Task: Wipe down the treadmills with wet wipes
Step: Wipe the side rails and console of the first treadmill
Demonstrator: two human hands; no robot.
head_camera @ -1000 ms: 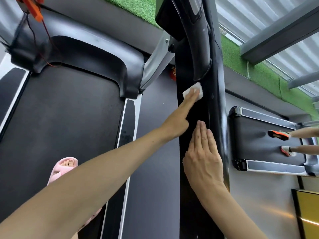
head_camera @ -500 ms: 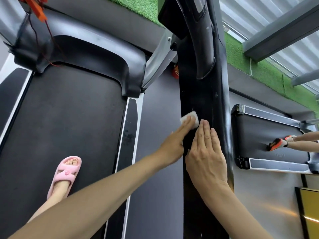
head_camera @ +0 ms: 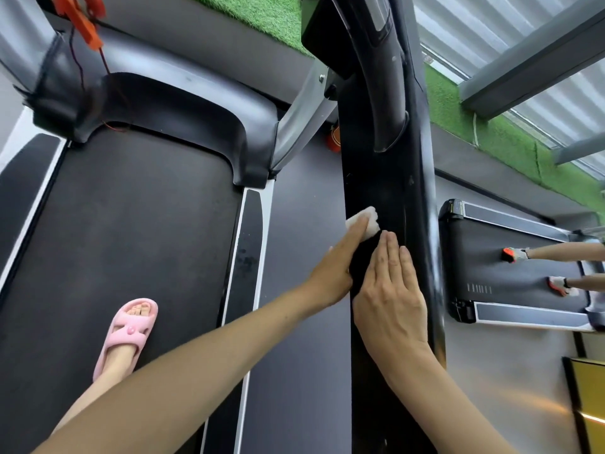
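Left hand [head_camera: 334, 267] reaches in from the lower left with its fingers straight, pressing a small white wet wipe [head_camera: 370, 224] flat against the glossy black side rail [head_camera: 389, 178] of the treadmill; the wipe lies under the fingertips about midway along the rail, its far edge showing beyond them, and no finger curls round it; just beside it the right hand [head_camera: 391, 306] rests palm-down on the same rail, fingers straight and together, holding nothing, its fingertips close to the wipe. Farther up, a curved black handle bar [head_camera: 381, 77] joins the rail; left of the rail runs the dark treadmill belt [head_camera: 131, 224], where a foot in a pink slipper [head_camera: 131, 329] stands; an orange safety clip [head_camera: 83, 24] hangs near the top left corner. Right of the rail, on the grey floor [head_camera: 507, 371], stands a second treadmill [head_camera: 484, 273] with another person's feet in orange-and-white shoes [head_camera: 512, 255] on it; a strip of green artificial turf [head_camera: 491, 142] runs behind.
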